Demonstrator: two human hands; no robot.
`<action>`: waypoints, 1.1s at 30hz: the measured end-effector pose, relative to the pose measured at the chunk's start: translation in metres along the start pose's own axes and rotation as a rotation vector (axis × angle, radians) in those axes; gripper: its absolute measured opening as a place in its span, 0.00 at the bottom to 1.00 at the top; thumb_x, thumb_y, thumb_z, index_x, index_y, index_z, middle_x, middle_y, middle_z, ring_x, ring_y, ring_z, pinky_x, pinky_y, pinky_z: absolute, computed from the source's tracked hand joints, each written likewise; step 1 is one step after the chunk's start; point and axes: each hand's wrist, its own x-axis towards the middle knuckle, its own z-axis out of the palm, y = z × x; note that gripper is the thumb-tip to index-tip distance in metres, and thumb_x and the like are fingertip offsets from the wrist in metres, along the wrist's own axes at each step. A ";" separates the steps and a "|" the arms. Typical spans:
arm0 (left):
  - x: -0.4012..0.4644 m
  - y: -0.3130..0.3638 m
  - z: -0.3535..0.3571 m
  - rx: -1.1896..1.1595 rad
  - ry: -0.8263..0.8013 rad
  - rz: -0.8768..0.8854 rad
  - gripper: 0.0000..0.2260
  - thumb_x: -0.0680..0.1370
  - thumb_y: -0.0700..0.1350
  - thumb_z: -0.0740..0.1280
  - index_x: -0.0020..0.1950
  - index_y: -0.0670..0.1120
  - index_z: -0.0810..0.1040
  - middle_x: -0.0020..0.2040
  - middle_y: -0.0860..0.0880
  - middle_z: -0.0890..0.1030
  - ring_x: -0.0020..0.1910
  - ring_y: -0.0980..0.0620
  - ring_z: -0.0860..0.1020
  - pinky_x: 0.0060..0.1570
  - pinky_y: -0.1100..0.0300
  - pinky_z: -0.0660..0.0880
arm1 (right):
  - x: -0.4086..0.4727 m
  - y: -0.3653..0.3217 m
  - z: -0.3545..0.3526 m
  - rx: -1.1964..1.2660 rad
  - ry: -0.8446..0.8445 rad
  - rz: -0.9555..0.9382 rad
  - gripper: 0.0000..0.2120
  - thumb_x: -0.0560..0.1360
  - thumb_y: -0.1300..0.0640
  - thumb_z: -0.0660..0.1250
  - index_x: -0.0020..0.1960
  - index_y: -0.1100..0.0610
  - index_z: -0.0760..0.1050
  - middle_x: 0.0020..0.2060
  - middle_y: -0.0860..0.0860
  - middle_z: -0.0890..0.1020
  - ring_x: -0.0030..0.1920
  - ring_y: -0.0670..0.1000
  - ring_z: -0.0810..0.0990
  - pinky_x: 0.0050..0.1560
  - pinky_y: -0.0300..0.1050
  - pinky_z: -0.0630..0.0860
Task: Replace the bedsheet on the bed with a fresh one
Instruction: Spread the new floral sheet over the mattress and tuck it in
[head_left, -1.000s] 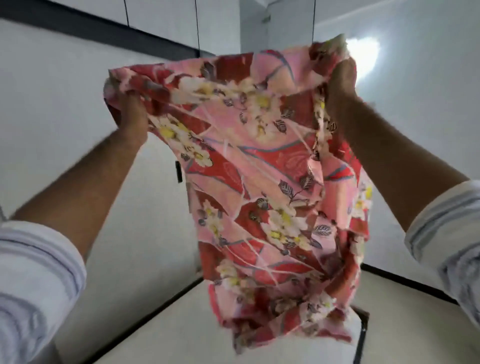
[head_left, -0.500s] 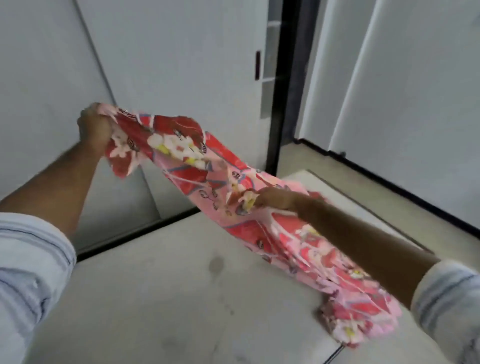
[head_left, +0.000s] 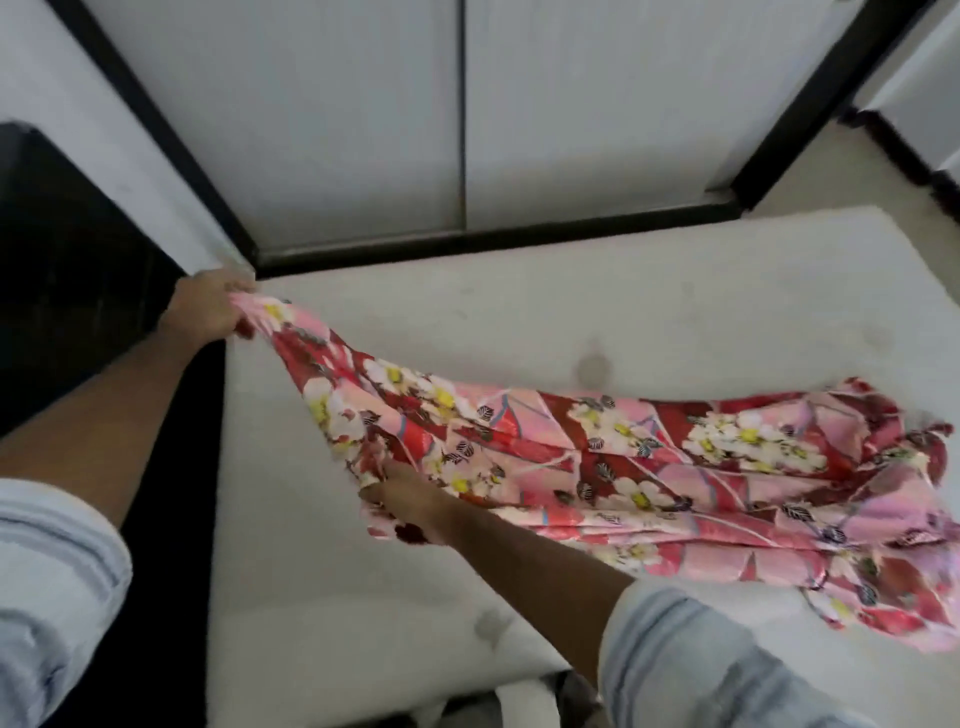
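Observation:
A pink and red floral bedsheet (head_left: 649, 467) lies bunched and partly folded across the bare white mattress (head_left: 519, 312), trailing off to the right. My left hand (head_left: 205, 309) grips one end of the sheet near the mattress's far left corner, holding it slightly raised. My right hand (head_left: 410, 496) pinches the sheet's edge nearer to me, over the middle of the mattress. The cloth stretches taut between the two hands.
White wardrobe doors (head_left: 415, 104) with a black base stand right behind the mattress. A dark headboard or panel (head_left: 67, 270) sits at the left. A floor strip and a black-skirted wall (head_left: 893, 171) lie at the far right.
The sheet was held high in front of the wall, then swung down. It now lies spread over the mattress, with both hands lowered and my view tilted downward.

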 end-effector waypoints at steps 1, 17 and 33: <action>-0.010 -0.007 0.006 0.057 -0.020 -0.002 0.14 0.74 0.31 0.69 0.59 0.40 0.84 0.57 0.38 0.84 0.58 0.42 0.82 0.62 0.51 0.76 | 0.011 0.008 0.007 -0.012 -0.045 0.033 0.14 0.77 0.69 0.62 0.62 0.66 0.67 0.39 0.58 0.75 0.35 0.52 0.78 0.35 0.40 0.78; -0.105 0.070 0.238 0.038 -0.620 0.176 0.12 0.81 0.36 0.63 0.63 0.42 0.80 0.62 0.45 0.78 0.56 0.46 0.79 0.54 0.54 0.73 | -0.046 0.171 -0.197 -0.778 -0.032 0.303 0.18 0.82 0.57 0.62 0.71 0.58 0.69 0.64 0.57 0.77 0.58 0.54 0.77 0.54 0.44 0.73; -0.213 0.409 0.597 0.294 -0.761 0.412 0.24 0.80 0.42 0.67 0.76 0.46 0.66 0.79 0.44 0.60 0.58 0.43 0.80 0.55 0.47 0.78 | -0.190 0.426 -0.672 -0.590 0.712 0.268 0.16 0.77 0.68 0.59 0.62 0.61 0.76 0.58 0.58 0.80 0.58 0.59 0.78 0.57 0.50 0.74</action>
